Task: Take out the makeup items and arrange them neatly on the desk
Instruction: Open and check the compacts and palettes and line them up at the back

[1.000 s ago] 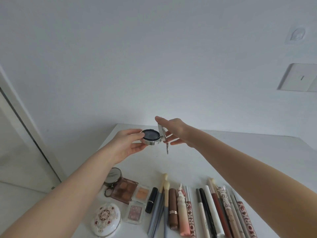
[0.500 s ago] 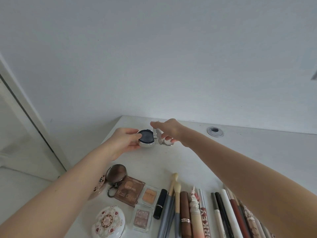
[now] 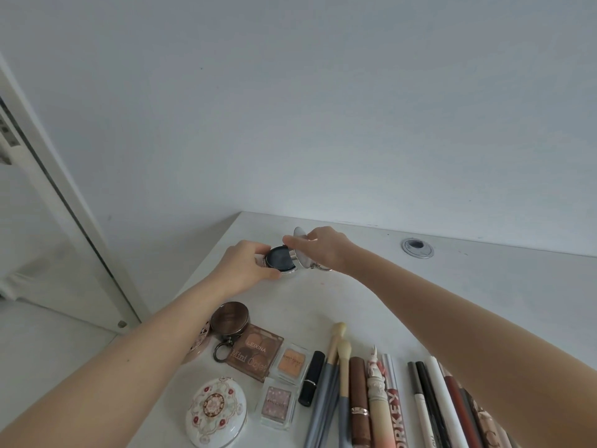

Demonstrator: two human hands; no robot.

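A small round silver compact (image 3: 280, 258) with a dark inside stands open, low over the white desk (image 3: 484, 286) near its far left part. My left hand (image 3: 244, 266) grips the compact's base from the left. My right hand (image 3: 323, 250) pinches its raised lid (image 3: 301, 247) from the right. A small ring hangs below the lid's hinge. Closer to me lie rows of makeup: a bronze round mirror compact (image 3: 230, 319), a brown eyeshadow palette (image 3: 255, 352), two small clear eyeshadow pans, a black lipstick (image 3: 311, 378) and a white ornate round case (image 3: 215, 412).
Brushes (image 3: 336, 360), lipsticks, and several pencils and tubes lie side by side along the near right. A metal cable grommet (image 3: 417, 248) sits in the desk at the back right. The wall rises behind the desk; a door frame stands at the left.
Both hands have lowered the open compact toward the desk and a little away from me. The view has tilted down, showing more of the desk.
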